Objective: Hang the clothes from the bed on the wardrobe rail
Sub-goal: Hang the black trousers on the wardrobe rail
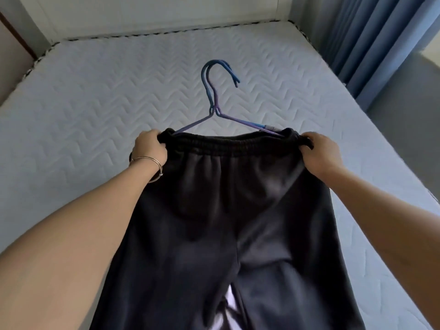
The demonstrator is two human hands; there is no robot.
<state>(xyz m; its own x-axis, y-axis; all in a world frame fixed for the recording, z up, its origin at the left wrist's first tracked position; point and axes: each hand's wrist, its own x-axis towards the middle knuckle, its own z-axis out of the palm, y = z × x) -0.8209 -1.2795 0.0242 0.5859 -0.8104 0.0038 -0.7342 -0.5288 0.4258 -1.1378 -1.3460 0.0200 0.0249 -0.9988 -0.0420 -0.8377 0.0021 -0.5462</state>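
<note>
A pair of black trousers (221, 210) with an elastic waistband is stretched out over the bed (83, 103), legs running toward me. My left hand (150, 146) grips the waistband's left end and my right hand (321, 153) grips its right end. Blue and purple wire hangers (214, 91), apparently two together, have their shoulders tucked inside the waistband. Their hooks point away from me above the mattress. The hangers' lower bars are hidden inside the trousers.
The bed has a pale quilted cover with a zigzag pattern. A white headboard or wall (154, 13) lies beyond it. Blue curtains (371, 36) hang at the right, with grey floor (409, 120) beside the bed. No wardrobe rail is in view.
</note>
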